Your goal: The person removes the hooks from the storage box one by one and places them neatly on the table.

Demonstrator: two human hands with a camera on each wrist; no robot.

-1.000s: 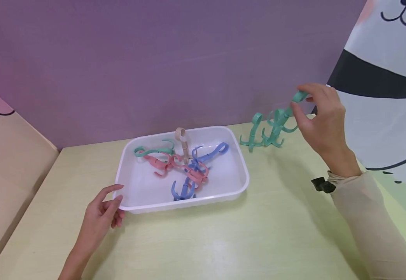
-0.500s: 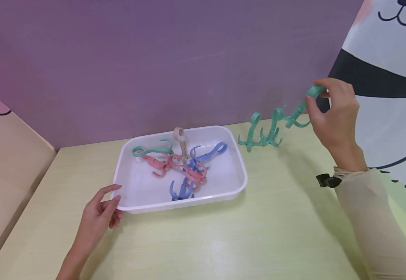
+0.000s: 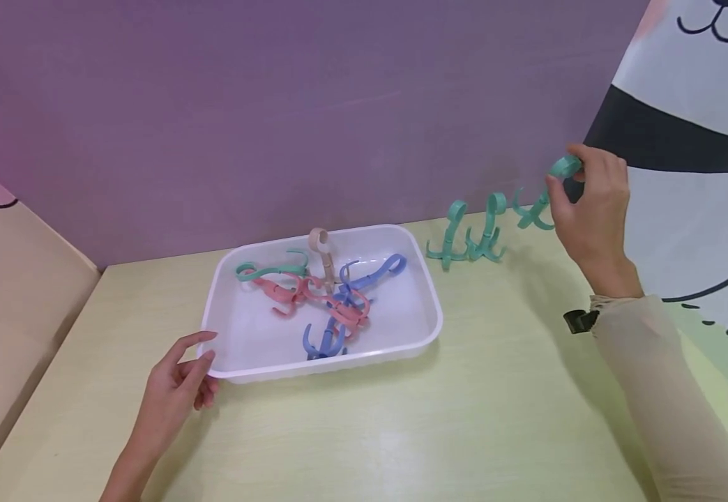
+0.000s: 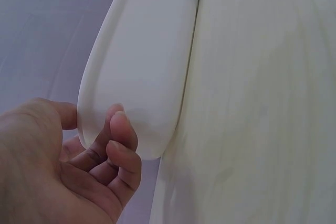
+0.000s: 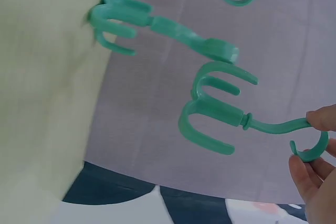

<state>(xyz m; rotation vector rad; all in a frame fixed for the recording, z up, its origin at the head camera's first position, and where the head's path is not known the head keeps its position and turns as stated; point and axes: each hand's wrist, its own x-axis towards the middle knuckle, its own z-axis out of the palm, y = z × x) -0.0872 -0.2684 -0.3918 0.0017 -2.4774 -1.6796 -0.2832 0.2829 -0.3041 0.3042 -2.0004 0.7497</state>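
Note:
My right hand (image 3: 595, 216) pinches the curled top of a green multi-prong hook (image 5: 218, 109) between thumb and fingers. In the right wrist view its prongs hang apart from the table. Just left of it in the head view, two more green hooks, one nearer (image 3: 487, 226) and one farther left (image 3: 452, 233), stand on their prongs by the wall. My left hand (image 3: 172, 387) grips the near left corner of a white plastic tray (image 3: 238, 348), also seen in the left wrist view with fingers around the rim (image 4: 89, 98).
Inside the tray lie a green hook (image 3: 276, 270), a beige hook (image 3: 325, 261), and several pink (image 3: 285, 293) and blue hooks (image 3: 373, 277), partly overlapping. A purple wall (image 3: 245, 125) bounds the pale table (image 3: 364, 439) at the back; a printed panel (image 3: 684, 223) stands at right.
My right hand has carried the green hook rightward, away from the two standing hooks, then slightly back and lower. The left hand keeps its hold on the tray.

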